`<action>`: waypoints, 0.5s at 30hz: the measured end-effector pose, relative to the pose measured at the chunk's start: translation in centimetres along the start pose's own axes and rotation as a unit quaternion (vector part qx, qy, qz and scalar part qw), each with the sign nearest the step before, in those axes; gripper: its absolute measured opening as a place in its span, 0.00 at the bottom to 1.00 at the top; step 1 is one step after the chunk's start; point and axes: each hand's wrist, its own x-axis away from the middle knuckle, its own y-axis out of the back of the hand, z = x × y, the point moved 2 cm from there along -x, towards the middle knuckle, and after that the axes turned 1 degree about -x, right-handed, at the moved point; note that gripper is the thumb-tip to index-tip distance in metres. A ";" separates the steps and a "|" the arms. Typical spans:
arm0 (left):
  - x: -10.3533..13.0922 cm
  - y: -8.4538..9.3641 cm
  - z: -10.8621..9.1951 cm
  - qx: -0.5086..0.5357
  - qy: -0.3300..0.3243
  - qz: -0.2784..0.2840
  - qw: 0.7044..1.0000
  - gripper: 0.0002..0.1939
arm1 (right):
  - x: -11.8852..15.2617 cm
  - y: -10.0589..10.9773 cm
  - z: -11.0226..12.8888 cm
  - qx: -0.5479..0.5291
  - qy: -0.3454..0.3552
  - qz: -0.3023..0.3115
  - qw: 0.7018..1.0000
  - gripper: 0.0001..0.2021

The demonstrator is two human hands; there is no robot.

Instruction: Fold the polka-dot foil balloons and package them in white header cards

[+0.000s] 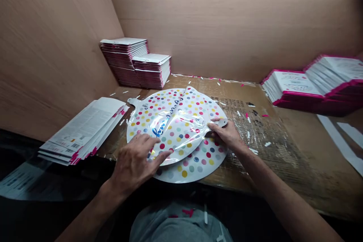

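Note:
A flat, uninflated foil balloon (181, 145) with coloured dots and shiny blue lettering lies in front of me, partly folded or buckled along a diagonal. Beneath it shows another dotted foil balloon (195, 170); a white tail (134, 101) sticks out at the left. My right hand (228, 133) pinches the upper balloon's tail at the right side, thumb and fingers together. My left hand (138, 159) lies over the near left part of the upper balloon with its fingers spread, holding nothing.
Stacked printed card packs (147, 66) with pink edges stand at the back left. Flat printed sleeves (87, 126) lie at the left. More pink-edged packs (300, 83) are at the right. White and pink scraps litter the taped cardboard surface (272, 166); wooden panels (198, 26) enclose it.

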 end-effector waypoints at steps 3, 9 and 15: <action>-2.6 -3.3 -1.9 -0.043 -0.054 0.033 0.997 0.31 | 0.8 1.4 -0.7 0.139 0.017 -0.050 0.989 0.31; -2.4 -9.1 -2.0 -0.085 -0.029 0.080 0.993 0.38 | 1.6 -0.8 1.9 0.356 0.363 -0.110 0.854 0.28; 1.9 -6.1 0.2 -0.062 0.143 -0.028 0.987 0.27 | -2.4 -6.1 1.7 0.461 0.399 0.070 0.790 0.28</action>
